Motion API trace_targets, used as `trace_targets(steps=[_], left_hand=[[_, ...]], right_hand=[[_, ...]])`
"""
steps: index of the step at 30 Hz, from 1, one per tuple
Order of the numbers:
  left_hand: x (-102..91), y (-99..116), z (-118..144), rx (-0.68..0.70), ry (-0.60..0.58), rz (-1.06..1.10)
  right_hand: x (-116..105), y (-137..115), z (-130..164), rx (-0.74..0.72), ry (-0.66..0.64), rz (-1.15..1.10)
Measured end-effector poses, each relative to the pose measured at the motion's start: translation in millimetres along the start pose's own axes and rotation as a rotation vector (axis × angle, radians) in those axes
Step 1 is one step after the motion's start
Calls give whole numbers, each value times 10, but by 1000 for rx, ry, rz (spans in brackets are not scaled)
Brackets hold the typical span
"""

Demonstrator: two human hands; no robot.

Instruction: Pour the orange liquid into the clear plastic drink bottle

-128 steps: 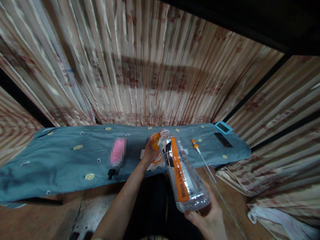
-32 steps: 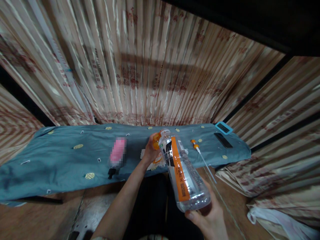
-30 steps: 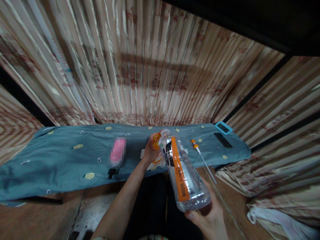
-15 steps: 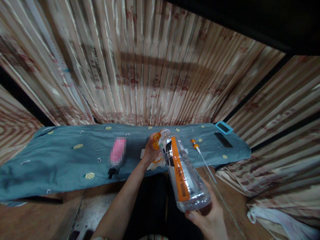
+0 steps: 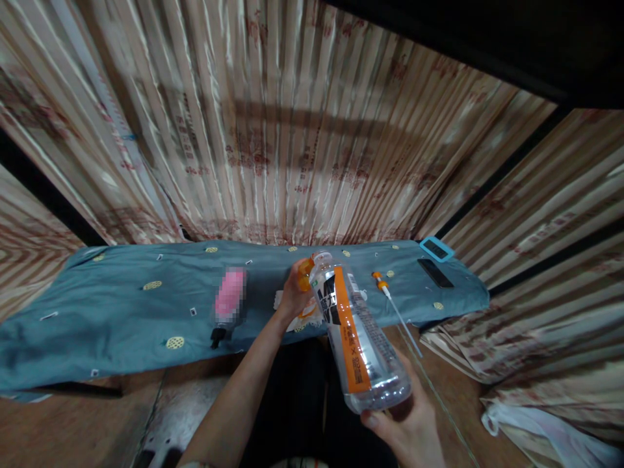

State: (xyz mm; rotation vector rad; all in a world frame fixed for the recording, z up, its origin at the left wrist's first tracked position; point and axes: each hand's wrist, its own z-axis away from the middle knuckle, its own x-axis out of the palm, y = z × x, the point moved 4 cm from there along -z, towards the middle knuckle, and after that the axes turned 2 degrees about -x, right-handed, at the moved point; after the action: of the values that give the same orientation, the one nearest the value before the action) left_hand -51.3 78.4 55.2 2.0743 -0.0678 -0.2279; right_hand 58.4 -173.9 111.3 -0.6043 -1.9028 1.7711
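Note:
In the head view my right hand (image 5: 407,416) grips the base of a large clear plastic bottle (image 5: 353,338) with an orange and silver label. The bottle is tilted, its uncapped-looking neck pointing away from me. My left hand (image 5: 294,292) is closed around a small see-through orange bottle (image 5: 305,274) beside that neck. Whether the two mouths touch is too small to tell. Below my left hand lies a white and orange wrapper or sheet (image 5: 308,318), partly covered. An orange and white pump head (image 5: 381,283) with a long tube lies to the right.
A blue-green cloth with pineapple prints (image 5: 121,312) covers the narrow table. On it are a blurred pink bottle with a black top (image 5: 230,296), a black phone (image 5: 435,273) and a blue-framed device (image 5: 437,248). Curtains (image 5: 292,175) and dark bars enclose the space.

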Motion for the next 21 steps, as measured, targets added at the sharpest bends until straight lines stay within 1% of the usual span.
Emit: trace_targets(steps=[8,13,16,21], left_hand=[[-2,5,-3,-24,-16,-13],[-2,0,-4,-7,5,-2],[5,-21,1,-22,-5,3],[4,-20,4,2,2,14]], right_hand=[[-4,-4,9,13,12,4],[9,-9,-1,5,-10,-14],[17,-12,-2,4,-18,-30],[24,-13,6,28,1,-63]])
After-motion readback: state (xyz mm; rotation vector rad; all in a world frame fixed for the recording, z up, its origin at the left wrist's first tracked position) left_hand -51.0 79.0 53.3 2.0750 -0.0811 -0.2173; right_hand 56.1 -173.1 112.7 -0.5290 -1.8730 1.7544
